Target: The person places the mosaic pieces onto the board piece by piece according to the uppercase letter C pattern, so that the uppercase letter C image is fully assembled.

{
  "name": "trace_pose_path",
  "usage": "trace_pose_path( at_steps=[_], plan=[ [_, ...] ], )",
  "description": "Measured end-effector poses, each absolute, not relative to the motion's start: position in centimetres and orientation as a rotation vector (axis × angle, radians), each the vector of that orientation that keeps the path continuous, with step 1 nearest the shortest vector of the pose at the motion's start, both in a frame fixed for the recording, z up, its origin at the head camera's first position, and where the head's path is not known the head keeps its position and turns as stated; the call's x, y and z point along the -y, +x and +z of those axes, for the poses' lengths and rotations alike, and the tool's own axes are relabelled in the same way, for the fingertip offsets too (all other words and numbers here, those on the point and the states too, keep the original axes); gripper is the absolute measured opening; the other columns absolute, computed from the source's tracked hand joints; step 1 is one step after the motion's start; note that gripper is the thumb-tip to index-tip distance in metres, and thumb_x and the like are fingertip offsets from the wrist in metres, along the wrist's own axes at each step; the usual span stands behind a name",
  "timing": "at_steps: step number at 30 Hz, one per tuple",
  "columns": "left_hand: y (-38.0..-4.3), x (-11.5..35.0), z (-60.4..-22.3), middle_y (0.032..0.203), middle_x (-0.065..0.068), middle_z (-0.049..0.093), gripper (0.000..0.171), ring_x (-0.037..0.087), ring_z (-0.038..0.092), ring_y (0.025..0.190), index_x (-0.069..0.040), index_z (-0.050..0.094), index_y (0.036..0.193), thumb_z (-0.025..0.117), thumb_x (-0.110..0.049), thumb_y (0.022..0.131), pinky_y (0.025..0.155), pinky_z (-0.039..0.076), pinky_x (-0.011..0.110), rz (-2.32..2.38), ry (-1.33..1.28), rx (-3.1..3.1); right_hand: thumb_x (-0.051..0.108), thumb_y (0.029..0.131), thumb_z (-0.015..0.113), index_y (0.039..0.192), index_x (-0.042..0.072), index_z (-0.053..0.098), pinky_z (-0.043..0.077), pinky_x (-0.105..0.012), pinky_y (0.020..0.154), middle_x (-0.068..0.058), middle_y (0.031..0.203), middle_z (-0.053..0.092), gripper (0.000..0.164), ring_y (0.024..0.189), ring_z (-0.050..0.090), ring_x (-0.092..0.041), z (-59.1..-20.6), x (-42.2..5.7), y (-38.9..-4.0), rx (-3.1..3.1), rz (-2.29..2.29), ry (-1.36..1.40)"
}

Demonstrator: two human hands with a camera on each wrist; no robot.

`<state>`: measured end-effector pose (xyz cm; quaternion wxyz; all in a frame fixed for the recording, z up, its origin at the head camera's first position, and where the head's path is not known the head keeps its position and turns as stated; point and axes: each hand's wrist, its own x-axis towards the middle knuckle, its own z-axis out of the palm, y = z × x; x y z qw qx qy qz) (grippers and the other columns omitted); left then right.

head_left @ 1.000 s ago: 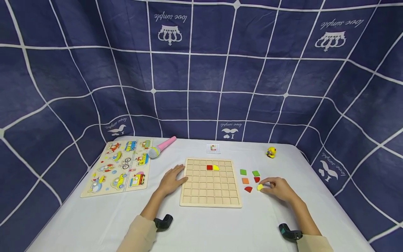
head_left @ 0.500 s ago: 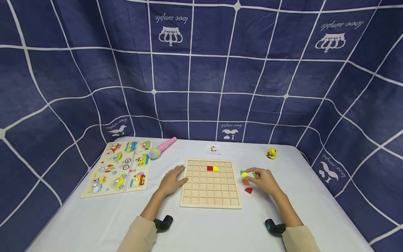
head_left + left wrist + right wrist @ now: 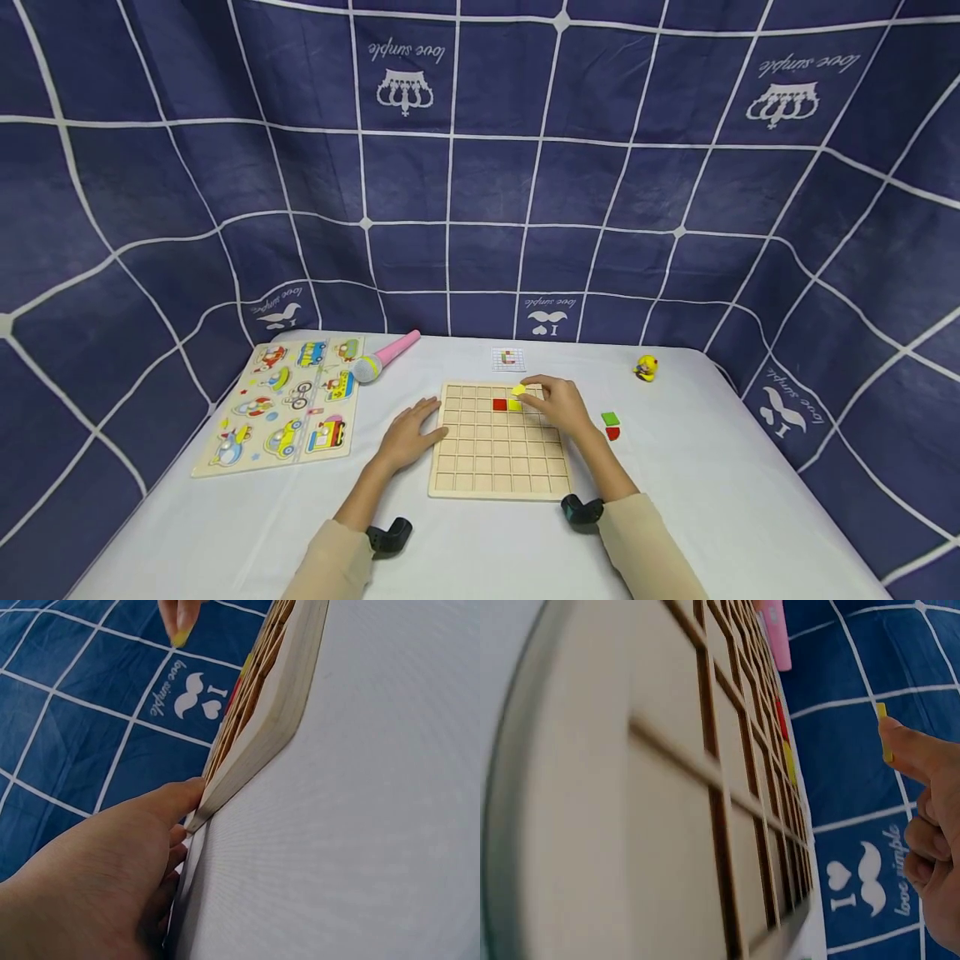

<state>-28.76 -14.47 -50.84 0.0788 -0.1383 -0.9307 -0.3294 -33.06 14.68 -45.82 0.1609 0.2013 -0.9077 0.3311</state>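
A wooden grid board (image 3: 480,467) lies mid-table, with a red square tile (image 3: 499,405) and a yellow tile (image 3: 514,406) set side by side in its upper cells. My right hand (image 3: 564,407) pinches a second yellow tile (image 3: 519,389) between thumb and fingertips, over the board's upper part. In the right wrist view that held yellow tile (image 3: 885,733) stands edge-on, above the board's surface. My left hand (image 3: 407,433) rests at the board's left edge, its fingers extended. Seen from the left wrist, the thumb of the left hand (image 3: 112,855) touches the board's side (image 3: 255,750).
Right of the board lie a green tile (image 3: 611,418) and a red tile (image 3: 613,433); the right forearm covers the table beside them. A patterned card (image 3: 508,359), a toy figure (image 3: 646,367) and a pink microphone (image 3: 386,354) stand farther back. A picture puzzle (image 3: 281,404) lies left.
My right hand has carried the yellow tile from the loose tiles at the right, leftward and up over the board. The left hand stays at the board's edge.
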Motion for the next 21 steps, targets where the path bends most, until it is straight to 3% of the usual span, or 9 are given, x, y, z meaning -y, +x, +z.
trace_pose_path(
  at_steps=[10, 21],
  plan=[
    [-28.8, 14.4, -50.9, 0.141, 0.011, 0.042, 0.058, 0.028, 0.028, 0.134, -0.004, 0.047, 0.134, 0.062, -0.035, 0.087, 0.112, 0.016, 0.043, -0.985, -0.424, 2.787, 0.03, 0.079, 0.072, 0.104, 0.012, 0.07, 0.022, -0.02, 0.038, 0.006, 0.048, 0.034, 0.03, 0.043, 0.025, -0.006, -46.9, -10.7, -34.3, 2.639, 0.961, 0.635],
    [-28.7, 14.4, -50.7, 0.14, 0.011, 0.042, 0.058, 0.028, 0.029, 0.134, -0.004, 0.047, 0.133, 0.062, -0.034, 0.087, 0.111, 0.017, 0.044, -0.99, -0.412, 2.787, 0.029, 0.082, 0.07, 0.107, 0.013, 0.07, 0.026, -0.02, 0.041, 0.006, 0.051, 0.04, 0.03, 0.045, 0.029, -0.007, -48.4, -9.3, -34.6, 2.775, 0.864, 0.706]
  ],
)
